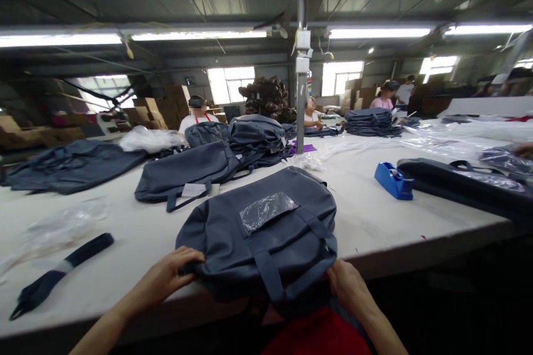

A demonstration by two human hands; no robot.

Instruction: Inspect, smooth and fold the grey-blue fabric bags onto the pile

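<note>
A dark blue duffel bag (225, 233) lies on the near edge of the white table, its front hanging a little over the edge. A clear plastic-covered pocket (268, 212) shows on its upper side, and its strap handles (270, 276) droop toward me. My left hand (177, 266) grips the bag's left lower corner, thumb and fingers closed on the fabric. At the right lower end, my right hand (347, 285) is closed on the bag's edge; its fingertips are partly hidden behind the fabric.
Behind lies another blue bag (187, 172) with a white tag, near piled bags (258, 136). A rolled strap (62, 274) and clear plastic (69, 227) lie left. To the right stand a blue tape dispenser (393, 180) and a dark bag (453, 183). A metal post (301, 100) rises mid-table; people work beyond.
</note>
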